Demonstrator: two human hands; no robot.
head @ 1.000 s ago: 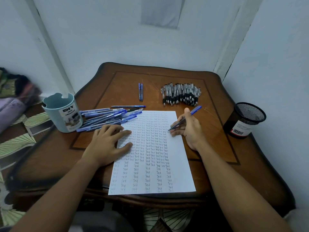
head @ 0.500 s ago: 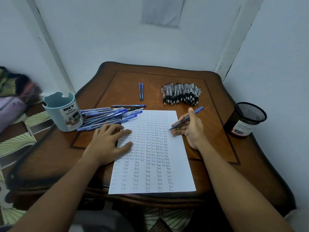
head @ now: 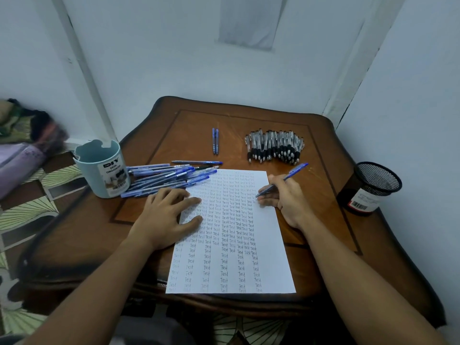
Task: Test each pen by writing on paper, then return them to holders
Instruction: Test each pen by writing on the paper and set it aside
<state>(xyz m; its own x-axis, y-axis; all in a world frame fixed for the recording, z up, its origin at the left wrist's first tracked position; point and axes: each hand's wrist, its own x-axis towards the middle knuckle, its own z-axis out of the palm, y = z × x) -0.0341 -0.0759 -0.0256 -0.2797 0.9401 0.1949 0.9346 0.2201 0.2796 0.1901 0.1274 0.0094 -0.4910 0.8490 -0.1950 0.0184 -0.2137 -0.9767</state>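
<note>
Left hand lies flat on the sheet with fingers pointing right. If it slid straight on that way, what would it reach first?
Likely the tip of the blue pen gripped by the right hand. Between it and the left hand lies only the paper, though the exact line is uncertain.

right hand (head: 288, 197) gripping pen (head: 282, 180) — tip on paper (head: 263, 245)
</note>
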